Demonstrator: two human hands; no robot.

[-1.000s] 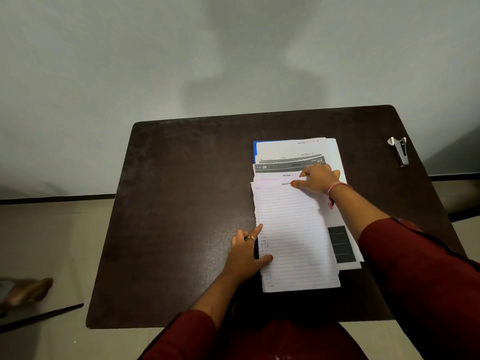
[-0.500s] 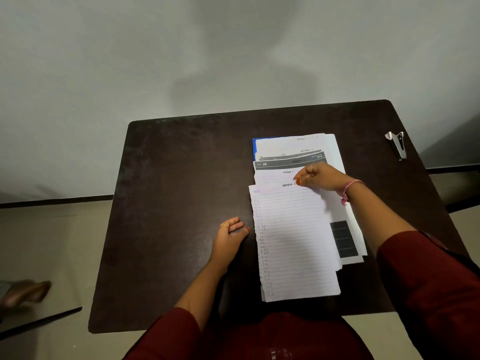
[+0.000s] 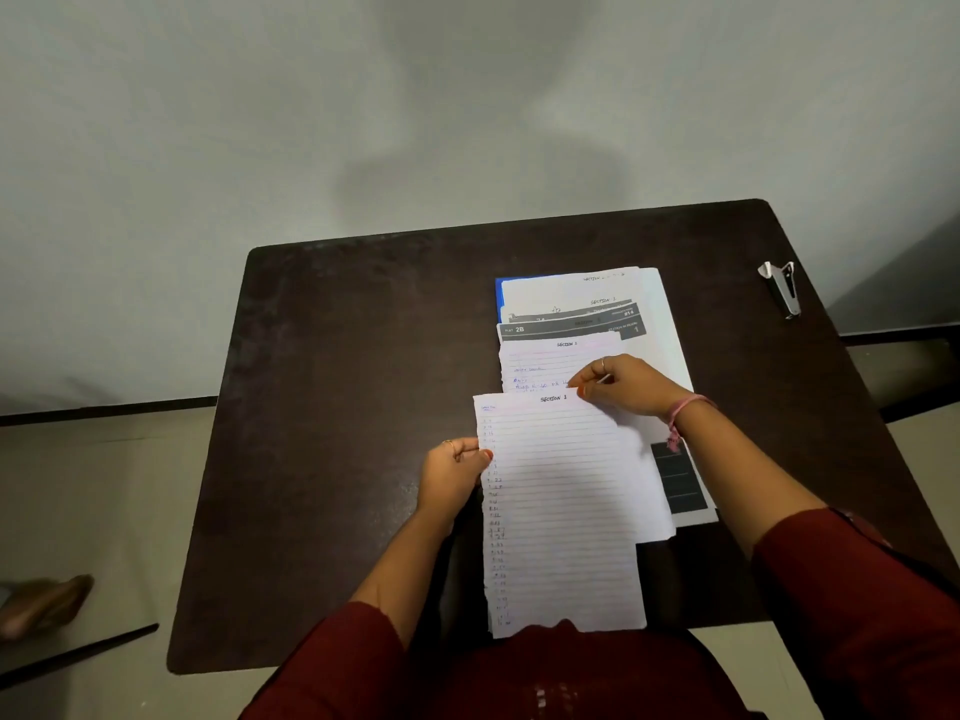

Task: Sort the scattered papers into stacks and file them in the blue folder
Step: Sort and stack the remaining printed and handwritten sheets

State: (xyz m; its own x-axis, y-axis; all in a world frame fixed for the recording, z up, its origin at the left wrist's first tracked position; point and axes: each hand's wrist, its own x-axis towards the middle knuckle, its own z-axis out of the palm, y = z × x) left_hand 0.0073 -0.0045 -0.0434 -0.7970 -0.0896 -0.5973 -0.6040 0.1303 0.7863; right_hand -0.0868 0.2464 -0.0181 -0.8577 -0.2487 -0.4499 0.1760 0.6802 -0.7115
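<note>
A lined sheet headed "Section 1" [image 3: 563, 511] lies nearest me, its lower end past the table's front edge. My left hand [image 3: 454, 472] pinches its left edge. My right hand [image 3: 626, 384] pinches its top right corner. Beneath and beyond it a fanned stack of papers [image 3: 566, 324] lies on the blue folder [image 3: 500, 296], of which only a strip at the top left shows. Another lined page [image 3: 540, 363] sits just above the held sheet.
The dark brown table [image 3: 337, 433] stands against a pale wall. A metal staple remover [image 3: 784, 288] lies near the far right corner. On the floor at the left are a foot [image 3: 44, 605] and a dark rod [image 3: 78, 654].
My left hand moved from the table beside the papers onto the top sheet's left edge. The lined sheet slid toward me, uncovering more of the page beneath. My right hand kept hold of its top.
</note>
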